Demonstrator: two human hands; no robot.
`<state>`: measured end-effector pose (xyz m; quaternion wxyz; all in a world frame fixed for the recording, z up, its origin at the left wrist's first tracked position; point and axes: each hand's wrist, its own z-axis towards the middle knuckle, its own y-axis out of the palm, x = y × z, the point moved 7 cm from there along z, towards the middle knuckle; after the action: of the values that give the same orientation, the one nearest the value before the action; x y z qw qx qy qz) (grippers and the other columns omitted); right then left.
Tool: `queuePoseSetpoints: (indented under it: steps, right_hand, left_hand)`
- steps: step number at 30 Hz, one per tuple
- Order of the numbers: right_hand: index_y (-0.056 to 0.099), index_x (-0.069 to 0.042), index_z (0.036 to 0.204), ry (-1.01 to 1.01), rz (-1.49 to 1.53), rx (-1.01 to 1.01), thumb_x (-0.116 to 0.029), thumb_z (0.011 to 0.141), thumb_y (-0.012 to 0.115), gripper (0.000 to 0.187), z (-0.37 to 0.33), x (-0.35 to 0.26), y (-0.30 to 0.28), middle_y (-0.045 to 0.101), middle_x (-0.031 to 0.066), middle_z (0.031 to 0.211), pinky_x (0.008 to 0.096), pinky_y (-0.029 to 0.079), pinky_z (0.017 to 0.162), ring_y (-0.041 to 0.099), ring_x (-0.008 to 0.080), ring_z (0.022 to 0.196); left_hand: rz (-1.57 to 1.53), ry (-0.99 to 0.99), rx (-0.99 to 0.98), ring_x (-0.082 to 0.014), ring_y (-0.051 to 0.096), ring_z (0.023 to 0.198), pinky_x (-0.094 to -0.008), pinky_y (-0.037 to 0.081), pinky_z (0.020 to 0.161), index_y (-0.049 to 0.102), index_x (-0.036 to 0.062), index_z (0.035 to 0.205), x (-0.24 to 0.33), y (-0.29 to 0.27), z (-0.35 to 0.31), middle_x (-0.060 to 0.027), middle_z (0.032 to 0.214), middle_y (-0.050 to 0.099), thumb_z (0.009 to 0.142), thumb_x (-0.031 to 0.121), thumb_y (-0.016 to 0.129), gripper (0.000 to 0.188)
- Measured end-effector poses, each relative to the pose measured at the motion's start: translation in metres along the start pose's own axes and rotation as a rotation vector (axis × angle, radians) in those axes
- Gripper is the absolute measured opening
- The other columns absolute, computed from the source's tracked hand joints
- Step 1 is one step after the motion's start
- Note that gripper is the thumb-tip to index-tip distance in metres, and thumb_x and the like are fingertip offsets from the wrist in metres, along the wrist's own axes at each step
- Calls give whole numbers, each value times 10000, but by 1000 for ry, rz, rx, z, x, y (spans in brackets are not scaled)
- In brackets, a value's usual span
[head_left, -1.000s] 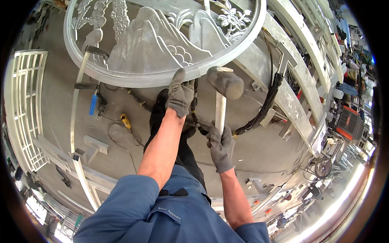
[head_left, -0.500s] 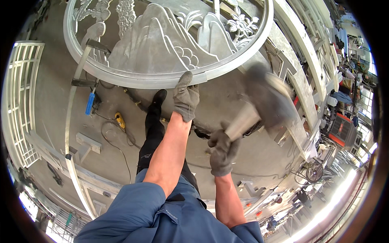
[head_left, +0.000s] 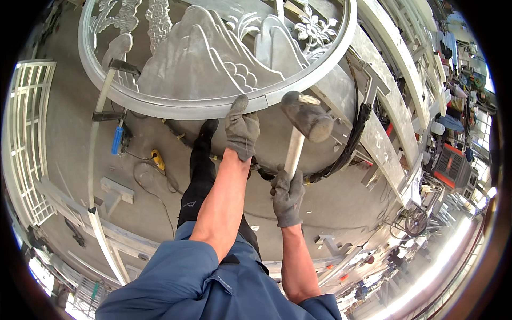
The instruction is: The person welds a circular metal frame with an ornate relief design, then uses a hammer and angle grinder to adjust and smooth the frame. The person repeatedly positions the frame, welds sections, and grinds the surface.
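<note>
A large round metal panel [head_left: 202, 64] with raised mountains, trees and flowers fills the top of the view. My left hand [head_left: 241, 129], in a grey glove, grips its curved lower rim [head_left: 213, 110]. My right hand [head_left: 288, 194], also gloved, is shut on the pale handle of a mallet [head_left: 306, 116]. The dark mallet head sits just below the rim, right of my left hand, close to the frame's edge.
A black hose [head_left: 352, 141] curves under the panel on the right. A blue-handled tool [head_left: 116, 140] and a yellow tool [head_left: 158, 160] lie on the concrete floor. A white metal grille [head_left: 24, 138] stands at left. Metal bars [head_left: 389, 122] and shop clutter sit at right.
The mallet swung out to the right, blurred, half a second ago and has come back up against the rim. My left hand has stayed on the rim throughout.
</note>
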<state>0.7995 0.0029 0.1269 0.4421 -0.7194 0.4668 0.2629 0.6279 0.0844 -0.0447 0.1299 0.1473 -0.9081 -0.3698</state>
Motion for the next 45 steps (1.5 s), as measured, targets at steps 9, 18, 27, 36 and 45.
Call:
queuePoseSetpoints:
  steps: [9,18,27,36,45]
  right_hand:
    - [541,18,1069,-41,-98,-8,-254,1022,528,276,5,20,3,575,68,693,345,494,569,584,168,609]
    - [531,-17,1028,-116,-127,11,-319,1054,532,303,8,23,9,529,28,672,294,434,504,519,107,569]
    - [602,11,1171,265,129,118,-173,1000,519,264,-14,40,-22,514,-23,755,237,427,528,489,67,609]
    - [550,-2,1217,283,127,188,-354,1062,514,387,-20,8,-79,518,-13,710,220,417,520,473,59,573]
    - [606,-19,1229,-98,-450,-349,-320,1009,580,374,65,-14,-105,669,159,853,415,525,660,655,312,687]
  left_hand:
    - [50,5,-58,-202,633,1081,-328,511,1014,667,5,1092,0,4,1,-80,1110,659,904,124,678,223]
    - [29,-24,-20,-206,638,1076,-304,524,1003,654,-19,1124,-1,5,0,-89,1125,659,931,114,667,236]
    - [12,-135,59,-281,573,1246,-438,451,1145,555,14,1297,5,7,-14,-121,1282,615,940,75,683,385]
    - [90,-110,46,-278,579,1241,-452,451,1140,560,42,1270,7,5,-15,-105,1257,625,921,113,726,393]
    - [83,-52,37,-277,585,1217,-470,450,1122,578,27,1230,7,8,-10,-121,1238,629,986,216,620,311]
